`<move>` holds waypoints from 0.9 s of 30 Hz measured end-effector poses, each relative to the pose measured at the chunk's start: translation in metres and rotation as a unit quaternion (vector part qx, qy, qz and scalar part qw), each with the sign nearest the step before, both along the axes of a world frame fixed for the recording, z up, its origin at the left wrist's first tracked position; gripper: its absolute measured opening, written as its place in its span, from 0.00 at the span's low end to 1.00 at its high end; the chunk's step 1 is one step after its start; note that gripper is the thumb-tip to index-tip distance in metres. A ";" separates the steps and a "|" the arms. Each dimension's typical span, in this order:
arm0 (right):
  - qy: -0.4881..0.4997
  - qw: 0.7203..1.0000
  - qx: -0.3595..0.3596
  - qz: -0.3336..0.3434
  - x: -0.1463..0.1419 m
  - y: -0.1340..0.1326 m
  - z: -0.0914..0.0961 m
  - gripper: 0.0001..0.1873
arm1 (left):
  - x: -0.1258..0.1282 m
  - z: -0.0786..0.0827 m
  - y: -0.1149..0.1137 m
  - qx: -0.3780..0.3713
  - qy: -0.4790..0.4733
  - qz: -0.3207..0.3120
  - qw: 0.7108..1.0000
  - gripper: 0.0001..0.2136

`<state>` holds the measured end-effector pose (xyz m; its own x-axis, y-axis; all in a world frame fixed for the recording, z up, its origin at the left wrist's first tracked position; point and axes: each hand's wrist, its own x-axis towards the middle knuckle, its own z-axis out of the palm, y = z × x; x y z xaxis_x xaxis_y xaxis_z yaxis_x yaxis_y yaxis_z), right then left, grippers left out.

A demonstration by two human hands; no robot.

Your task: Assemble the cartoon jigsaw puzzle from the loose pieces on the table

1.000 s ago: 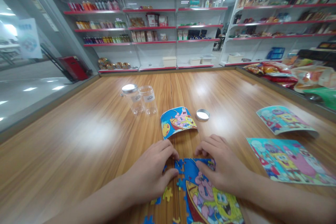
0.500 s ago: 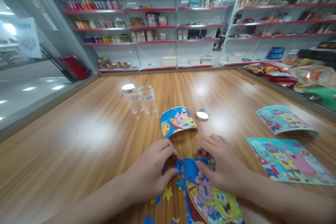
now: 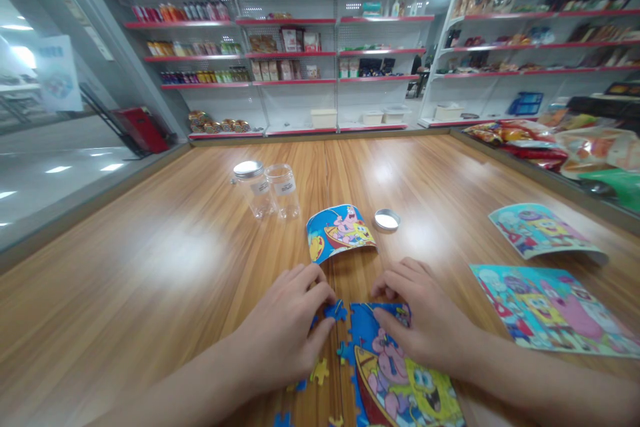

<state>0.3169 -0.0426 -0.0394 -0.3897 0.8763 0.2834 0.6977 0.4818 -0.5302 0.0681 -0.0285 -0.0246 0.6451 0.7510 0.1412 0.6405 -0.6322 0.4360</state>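
Between the thumb and fingers of my left hand is a blue jigsaw piece, just left of the partly joined jigsaw puzzle. A narrow gap separates the two. My right hand is curled over the puzzle's top right part, its thumb on the picture and its fingers at the top edge. The puzzle shows cartoon figures in a red boat. Below my left hand lie a loose yellow piece and several blue ones, some partly hidden by it. A curved picture card with the same scene stands beyond my hands.
A lidded clear jar and an open clear jar stand at the back left. A silver lid lies right of the card. At right are a finished-looking picture and a curved card. Snack packets lie beyond the table edge.
My left hand has drawn the blue piece slightly left, from against the puzzle's upper left edge to a small gap away. My right hand has stayed on the puzzle.
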 end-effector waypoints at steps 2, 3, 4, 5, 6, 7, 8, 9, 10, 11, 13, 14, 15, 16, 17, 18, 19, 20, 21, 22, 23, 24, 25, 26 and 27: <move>-0.004 1.000 -0.003 -0.001 0.000 0.000 0.000 0.08 | -0.001 0.000 0.001 -0.003 -0.005 -0.007 1.000 0.07; -0.005 1.000 -0.004 -0.001 0.001 -0.001 0.000 0.08 | -0.001 0.000 0.002 -0.006 -0.007 -0.010 1.000 0.08; -0.007 1.000 -0.003 0.002 0.001 -0.001 0.000 0.08 | -0.002 0.001 0.002 -0.009 -0.008 -0.011 1.000 0.09; -0.009 1.000 -0.001 0.009 0.001 -0.002 0.001 0.09 | -0.002 0.002 0.003 -0.011 -0.008 -0.010 1.000 0.09; -0.011 1.000 0.000 0.020 0.000 -0.004 0.002 0.10 | -0.002 0.004 0.003 -0.011 -0.007 -0.006 1.000 0.09; -0.015 0.999 0.001 0.037 0.000 -0.005 0.003 0.13 | -0.002 0.005 0.003 -0.010 -0.003 0.000 1.000 0.08; -0.022 0.998 0.003 0.058 -0.001 -0.007 0.005 0.15 | -0.001 0.006 0.003 -0.005 0.003 0.006 1.000 0.08; -0.032 0.996 0.004 0.082 -0.002 -0.009 0.007 0.18 | -0.001 0.007 0.003 -0.001 0.011 0.009 1.000 0.08; -0.045 0.993 0.004 0.108 -0.004 -0.010 0.009 0.21 | -0.002 0.008 0.003 0.004 0.019 0.010 1.000 0.07; -0.061 0.989 0.001 0.132 -0.005 -0.012 0.012 0.22 | -0.002 0.008 0.002 0.007 0.027 0.009 1.000 0.06; -0.091 0.982 -0.006 0.167 -0.008 -0.015 0.017 0.22 | -0.002 0.007 0.002 0.007 0.038 0.005 0.999 0.04; -0.102 0.979 -0.009 0.174 -0.009 -0.016 0.019 0.22 | -0.003 0.007 0.002 0.005 0.040 0.004 0.999 0.04; -0.110 0.978 -0.012 0.176 -0.009 -0.016 0.020 0.21 | -0.003 0.006 0.003 0.001 0.039 0.005 0.999 0.04; -0.114 0.978 -0.012 0.174 -0.010 -0.016 0.020 0.21 | -0.003 0.006 0.003 -0.004 0.038 0.006 0.999 0.04; -0.115 0.978 -0.013 0.171 -0.010 -0.016 0.020 0.21 | -0.003 0.005 0.004 -0.010 0.036 0.007 0.999 0.04; -0.117 0.978 -0.013 0.170 -0.010 -0.016 0.020 0.22 | -0.003 0.005 0.005 -0.017 0.034 0.009 0.999 0.05; -0.118 0.978 -0.012 0.171 -0.009 -0.015 0.019 0.22 | -0.004 0.005 0.006 -0.026 0.031 0.011 0.999 0.05; -0.120 0.978 -0.011 0.173 -0.009 -0.015 0.018 0.23 | -0.004 0.006 0.006 -0.037 0.029 0.013 0.999 0.05; -0.121 0.977 -0.009 0.174 -0.008 -0.014 0.017 0.24 | -0.005 0.006 0.007 -0.049 0.026 0.014 0.998 0.05; -0.122 0.977 -0.007 0.175 -0.008 -0.014 0.016 0.25 | -0.005 0.007 0.007 -0.062 0.021 0.013 0.998 0.05; -0.123 0.977 -0.006 0.176 -0.008 -0.014 0.016 0.25 | -0.006 0.007 0.008 -0.074 0.015 0.012 0.997 0.06; -0.123 0.977 -0.005 0.175 -0.007 -0.014 0.016 0.25 | -0.007 0.008 0.008 -0.085 0.009 0.010 0.996 0.06; -0.124 0.977 -0.006 0.174 -0.007 -0.014 0.015 0.25 | -0.007 0.008 0.009 -0.094 0.002 0.009 0.995 0.07; -0.125 0.977 -0.006 0.174 -0.007 -0.015 0.016 0.25 | -0.008 0.008 0.009 -0.101 -0.002 0.011 0.995 0.07; -0.125 0.977 -0.006 0.175 -0.008 -0.015 0.016 0.25 | -0.008 0.008 0.010 -0.106 -0.004 0.014 0.994 0.07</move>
<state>0.3093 -0.0574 -0.0237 -0.7213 0.6800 0.1314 0.6000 0.7083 -0.3719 0.0597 -0.0185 -0.0162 0.6227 0.7823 -0.0171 0.6525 -0.5071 0.5630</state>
